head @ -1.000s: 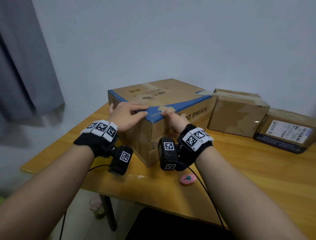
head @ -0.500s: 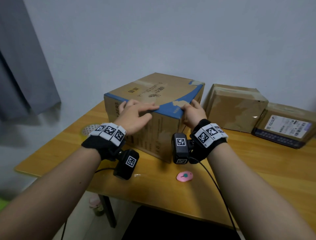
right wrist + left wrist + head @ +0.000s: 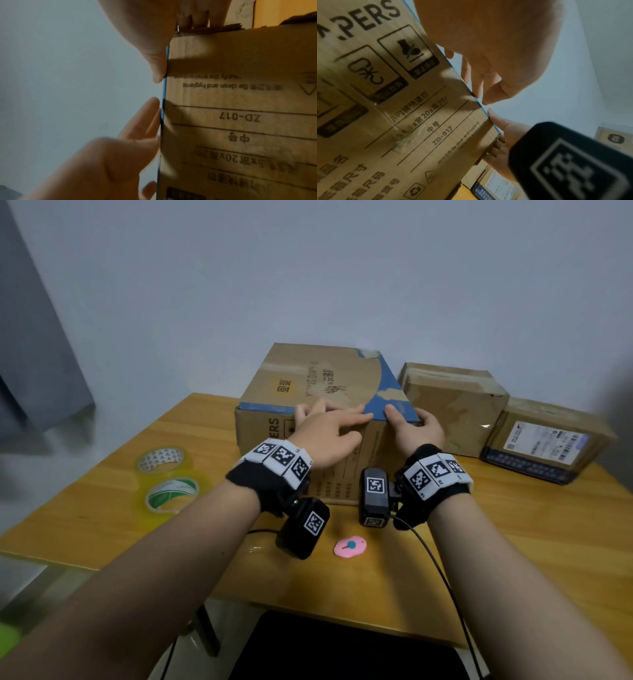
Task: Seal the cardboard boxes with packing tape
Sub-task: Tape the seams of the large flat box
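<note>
Cardboard box (image 3: pixel 318 385) (both hands (image 3: pixel 329 429) atop)

Large printed cardboard box (image 3: pixel 318 392) at 12 o'clock on the yellow wooden table (image 3: pixel 513 529), back against the wall. Crumpled brown cardboard box (image 3: pixel 455 409) just beside it at 1 o'clock, flat labelled cardboard parcel (image 3: pixel 544 443) next at 2 o'clock, touching that one. Two clear packing tape rolls (image 3: pixel 168 479) at 10 o'clock, one behind the other, well apart from the boxes. Small pink oval cutter (image 3: pixel 350 546) on the table at 6 o'clock, before the large box. Left hand (image 3: pixel 329 433) and right hand (image 3: pixel 414 429) on the large box's near top edge, right one at its corner
</note>
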